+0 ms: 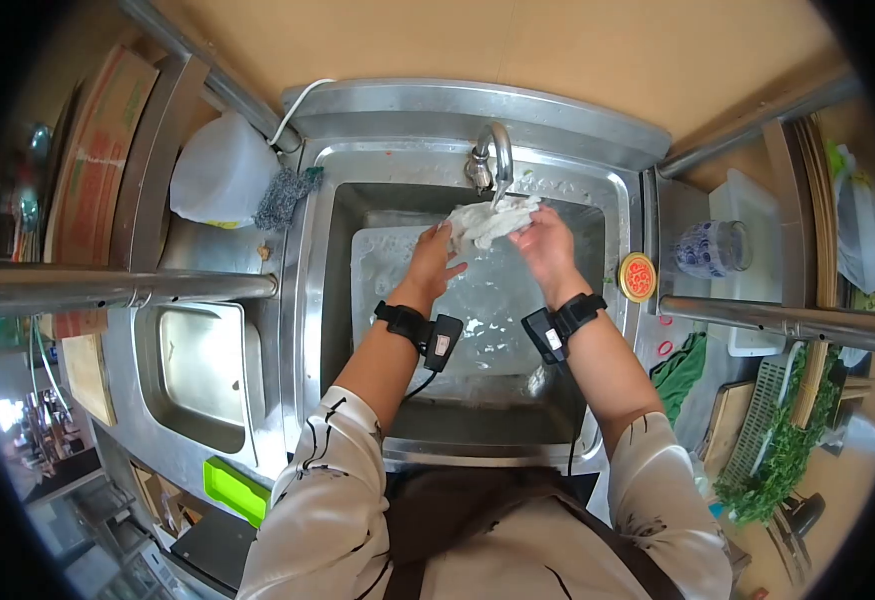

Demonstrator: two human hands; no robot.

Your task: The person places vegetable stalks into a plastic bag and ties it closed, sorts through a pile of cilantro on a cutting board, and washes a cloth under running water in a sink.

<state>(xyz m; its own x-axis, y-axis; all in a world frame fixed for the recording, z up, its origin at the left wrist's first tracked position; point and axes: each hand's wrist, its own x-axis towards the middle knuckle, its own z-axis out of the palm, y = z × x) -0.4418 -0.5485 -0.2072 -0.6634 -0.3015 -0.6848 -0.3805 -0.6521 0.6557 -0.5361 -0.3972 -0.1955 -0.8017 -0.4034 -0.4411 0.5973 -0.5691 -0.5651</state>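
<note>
A wet white cloth (488,222) is stretched between my two hands, just under the spout of the metal faucet (501,165). My left hand (432,262) has its fingertips on the cloth's left end, the lower fingers spread. At the right end, my right hand (546,245) pinches the cloth between thumb and fingers. Below them lies a steel sink (333,300), holding a pale tub or board with cloudy, foamy water (488,310) over it. Both wrists wear black straps with small devices.
Left of the sink are a scouring pad (283,198), a white plastic bag (220,170) and a metal tray (201,360). On the right stand a round red-patterned lid (638,277), a blue-and-white jar (713,248), a green cloth (683,375) and leafy greens (783,450).
</note>
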